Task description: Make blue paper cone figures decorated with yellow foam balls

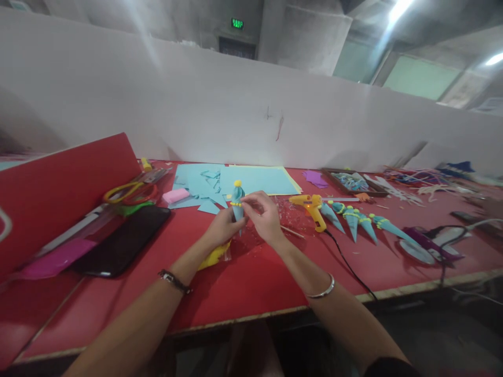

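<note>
My left hand (225,226) is closed around a small light-blue paper cone (238,211), held upright with its tip down. Darker blue swirled material fills the cone's top, with a yellow pompom (237,184) above it and a yellow bobbled trim (234,203) round the rim. My right hand (266,215) pinches at the right side of this trim; its fingertips partly hide what they grip. Below my left hand lies a yellow bundle (214,256) in clear plastic. To the right, a yellow hot glue gun (313,208) rests on the red table (251,298).
Several similar decorated cones (352,222) lie right of the glue gun, whose black cord (346,259) runs over the front edge. Blue paper sheets (259,179) and cut pieces lie behind my hands. At left are a black phone (123,241), scissors (123,193) and a pink block (175,196).
</note>
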A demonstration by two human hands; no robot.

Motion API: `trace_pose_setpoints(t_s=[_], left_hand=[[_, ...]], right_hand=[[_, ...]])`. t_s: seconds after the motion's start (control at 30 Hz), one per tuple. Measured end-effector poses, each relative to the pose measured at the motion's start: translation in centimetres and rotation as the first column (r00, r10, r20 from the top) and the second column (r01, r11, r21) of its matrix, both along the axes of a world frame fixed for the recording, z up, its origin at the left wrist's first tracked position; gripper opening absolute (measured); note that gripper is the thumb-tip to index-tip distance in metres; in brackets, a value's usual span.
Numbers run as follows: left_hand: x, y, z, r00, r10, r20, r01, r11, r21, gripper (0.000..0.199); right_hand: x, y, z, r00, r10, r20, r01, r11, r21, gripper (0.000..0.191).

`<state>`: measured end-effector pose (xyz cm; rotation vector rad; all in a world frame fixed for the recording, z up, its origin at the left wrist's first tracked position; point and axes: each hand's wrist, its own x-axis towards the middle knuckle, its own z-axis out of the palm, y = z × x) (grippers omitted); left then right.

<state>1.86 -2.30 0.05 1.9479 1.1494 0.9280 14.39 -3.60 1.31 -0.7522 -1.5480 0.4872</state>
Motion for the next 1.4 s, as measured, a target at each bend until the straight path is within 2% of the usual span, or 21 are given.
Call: trace_pose_setpoints(t_s=[0.33,0.7,1.1,1.4], left_hand=[[0.08,-0.11,0.19,0.999,-0.022,0.031,0.023,0.999,-0.025,0.013],[0.1,-0.01,0.08,1.0,-0.007,0.01,0.007,1.0,0.009,0.016],[0.07,0.04,0.1,1.0,-0.019,-0.024,0.02,0.999,0.044,0.015],[0.08,-0.17,0.18,1.0,-0.019,-0.008,0.019,0.999,0.037,0.017]], right_hand=[[0.12,0.15,-0.14,0.998,0.027,0.057,-0.029,0.999,0.031,0.007],[0.21,-0.24,0.26,0.99,-0.075,0.117,0.067,0.995,0.078,0.006],[0.27,-0.18,0.34,0.987,-0.089,0.132,0.078,0.993,0.086,0.007],[0.13,0.01,0.02,0.996,-0.026,0.085,0.019,0.997,0.077,0.007]])
